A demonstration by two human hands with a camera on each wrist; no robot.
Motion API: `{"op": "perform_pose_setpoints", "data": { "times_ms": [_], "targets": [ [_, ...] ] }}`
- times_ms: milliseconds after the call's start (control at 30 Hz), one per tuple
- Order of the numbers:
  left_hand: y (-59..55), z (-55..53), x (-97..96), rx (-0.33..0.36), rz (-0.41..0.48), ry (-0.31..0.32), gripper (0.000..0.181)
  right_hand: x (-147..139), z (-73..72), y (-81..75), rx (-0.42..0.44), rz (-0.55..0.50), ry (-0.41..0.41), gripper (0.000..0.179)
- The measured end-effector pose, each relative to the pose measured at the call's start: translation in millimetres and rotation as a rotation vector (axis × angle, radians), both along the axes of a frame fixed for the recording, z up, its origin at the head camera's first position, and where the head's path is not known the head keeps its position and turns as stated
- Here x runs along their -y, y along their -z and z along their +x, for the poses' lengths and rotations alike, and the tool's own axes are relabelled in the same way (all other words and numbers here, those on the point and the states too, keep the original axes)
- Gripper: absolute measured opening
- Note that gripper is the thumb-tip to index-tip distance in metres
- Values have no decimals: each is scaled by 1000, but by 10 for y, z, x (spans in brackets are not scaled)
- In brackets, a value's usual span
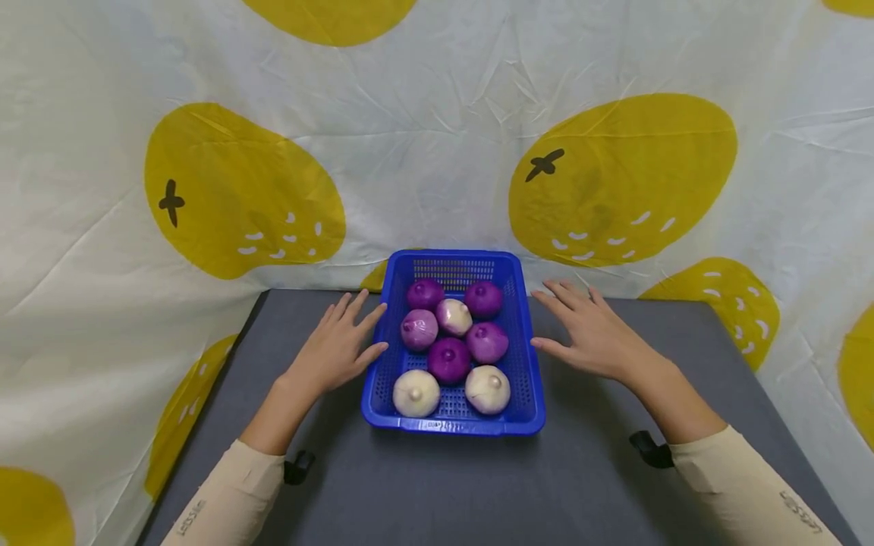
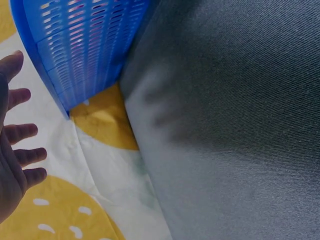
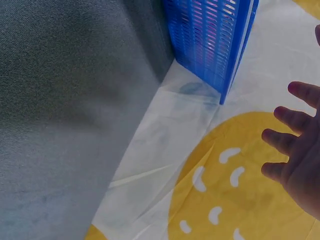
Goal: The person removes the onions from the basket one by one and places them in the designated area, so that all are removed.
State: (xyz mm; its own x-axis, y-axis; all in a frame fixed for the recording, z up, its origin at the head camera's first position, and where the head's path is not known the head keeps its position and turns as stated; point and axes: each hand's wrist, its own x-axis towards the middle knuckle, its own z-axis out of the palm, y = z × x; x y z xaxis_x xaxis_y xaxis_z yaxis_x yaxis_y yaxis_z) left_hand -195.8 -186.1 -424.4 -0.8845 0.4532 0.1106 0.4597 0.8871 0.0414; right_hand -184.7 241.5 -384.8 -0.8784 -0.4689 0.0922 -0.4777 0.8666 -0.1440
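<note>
A blue plastic basket (image 1: 447,425) sits at the middle of the table, holding several purple onions (image 1: 448,360) and three white onions (image 1: 416,393). To its left, my left hand (image 1: 334,349) has its fingers spread and nearly straight, the tips close to the rim. In the left wrist view, that hand (image 2: 15,150) appears apart from the basket's slotted side (image 2: 85,45). On the other side, my right hand (image 1: 590,330) is held out beside the right rim with spread fingers. The right wrist view shows its fingers (image 3: 292,120) holding nothing, away from the basket (image 3: 210,40).
A dark grey cloth surface (image 1: 444,493) covers the table. Behind it hangs a white curtain (image 1: 437,152) printed with yellow fruit, right against the table's far edge and close to the basket's back end. Black straps (image 1: 652,449) show below both forearms.
</note>
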Motion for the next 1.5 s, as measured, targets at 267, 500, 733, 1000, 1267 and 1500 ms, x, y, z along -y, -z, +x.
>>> {"op": "perform_pose_setpoints", "data": {
  "times_ms": [267,500,733,1000,1267,1500],
  "targets": [
    [97,-43,-11,13,25,25,62,115,-123,-12,50,-27,-116,78],
    [137,-59,-3,42,89,23,61,245,-200,-68,148,-41,-200,77],
    [159,-60,16,53,157,37,57,344,-266,-111,281,-115,-215,74],
    [187,-63,2,119,290,39,55,446,-357,-73,400,-162,-291,61],
    [213,-93,-4,173,423,30,53,536,-402,-45,504,-207,-320,54],
    [243,-125,-17,171,570,61,51,637,-432,-16,649,-223,-346,54]
  ]
}}
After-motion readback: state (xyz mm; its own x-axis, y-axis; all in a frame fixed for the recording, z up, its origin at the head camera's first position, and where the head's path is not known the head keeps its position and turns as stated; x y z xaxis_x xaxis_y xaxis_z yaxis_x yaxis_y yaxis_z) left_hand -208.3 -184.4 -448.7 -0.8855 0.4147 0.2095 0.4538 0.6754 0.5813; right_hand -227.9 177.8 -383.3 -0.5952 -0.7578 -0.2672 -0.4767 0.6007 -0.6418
